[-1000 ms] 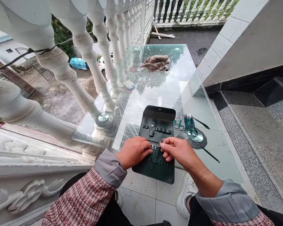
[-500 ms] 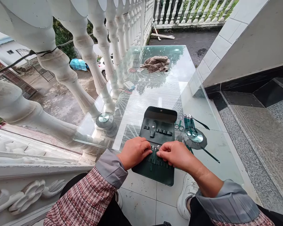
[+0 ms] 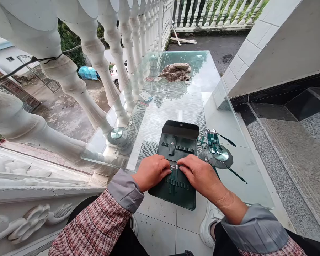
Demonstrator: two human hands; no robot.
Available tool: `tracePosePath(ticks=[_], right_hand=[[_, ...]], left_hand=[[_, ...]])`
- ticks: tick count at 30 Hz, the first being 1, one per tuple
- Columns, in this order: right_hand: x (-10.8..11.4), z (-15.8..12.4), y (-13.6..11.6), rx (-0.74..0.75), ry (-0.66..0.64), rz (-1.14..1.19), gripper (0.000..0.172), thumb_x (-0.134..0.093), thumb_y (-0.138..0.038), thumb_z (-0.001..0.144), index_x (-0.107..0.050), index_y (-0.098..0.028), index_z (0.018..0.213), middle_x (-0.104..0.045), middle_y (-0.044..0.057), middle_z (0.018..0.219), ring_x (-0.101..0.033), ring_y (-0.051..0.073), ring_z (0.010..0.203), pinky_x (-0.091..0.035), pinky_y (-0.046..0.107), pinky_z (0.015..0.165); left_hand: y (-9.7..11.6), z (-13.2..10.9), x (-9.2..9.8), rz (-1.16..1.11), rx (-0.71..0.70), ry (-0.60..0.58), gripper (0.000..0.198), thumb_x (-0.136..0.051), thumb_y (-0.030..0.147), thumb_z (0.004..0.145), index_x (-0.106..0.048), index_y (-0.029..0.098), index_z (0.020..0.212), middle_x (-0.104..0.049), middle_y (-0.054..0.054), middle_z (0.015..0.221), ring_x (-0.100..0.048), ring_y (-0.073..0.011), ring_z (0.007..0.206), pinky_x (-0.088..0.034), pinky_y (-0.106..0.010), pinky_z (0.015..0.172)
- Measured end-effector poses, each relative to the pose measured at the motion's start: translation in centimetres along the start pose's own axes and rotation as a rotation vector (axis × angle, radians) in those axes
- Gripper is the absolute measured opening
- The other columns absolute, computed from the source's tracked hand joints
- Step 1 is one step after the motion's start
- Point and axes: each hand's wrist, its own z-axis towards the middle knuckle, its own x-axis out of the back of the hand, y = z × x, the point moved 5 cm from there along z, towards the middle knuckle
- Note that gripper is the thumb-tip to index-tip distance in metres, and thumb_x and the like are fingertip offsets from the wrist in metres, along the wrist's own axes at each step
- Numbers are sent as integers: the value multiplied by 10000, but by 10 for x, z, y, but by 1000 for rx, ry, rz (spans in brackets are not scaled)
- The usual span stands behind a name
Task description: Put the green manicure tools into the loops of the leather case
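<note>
A dark green manicure case (image 3: 165,198) lies unfolded at the near edge of the glass table, its lower flap jutting past the edge. Several slim manicure tools (image 3: 174,179) stand side by side in the loops of that flap. My left hand (image 3: 152,173) is closed on the case's left side, thumb beside the leftmost tool. With thumb and index finger together, my right hand (image 3: 201,173) is closed at the upper end of the rightmost slim tool (image 3: 176,170). The upper flap carries empty loops and a small snapped holder (image 3: 172,145).
Right of the case lie small scissors (image 3: 202,143), nail clippers (image 3: 211,134) and a long dark green tool (image 3: 237,174). A crumpled brown cloth (image 3: 176,72) and a small box (image 3: 145,96) rest farther back on the glass table (image 3: 186,106). White balusters (image 3: 74,80) line the left; stone steps (image 3: 296,138) rise right.
A further slim tool now shows in the loops at the right of the others. My right hand has shifted slightly, its fingertips now at that tool's top. My left hand has barely moved.
</note>
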Motion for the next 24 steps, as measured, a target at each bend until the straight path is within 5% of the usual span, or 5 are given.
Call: tracePosePath(ticks=[14,19,24], right_hand=[[2,0,-2,28,-30,89,172,-445,-209,825,-614,-231,805,-589,27,820,-556,152,749,-437,278,689],[35,-6,11,-75,187,152,154,-482,-257,818,-618,-224,881,-630,43,857,-575,178,788,-441,305,716],[83,-30,60,-383,439,92,173,-542,-360,773,-623,-221,840,-637,32,763,-571,168,654,-435,305,657]], left_hand=[[-1,-1,0,-11,0,1,133,-628,313,824,-619,198,757,-572,18,730,-551,-134,747,-373,-234,598],[-1,-2,1,-16,-22,6,124,-636,302,818,-615,200,751,-576,20,727,-546,-132,739,-366,-229,604],[-1,-1,2,-25,-30,28,119,-629,279,823,-613,197,739,-568,16,718,-541,-132,732,-368,-229,607]])
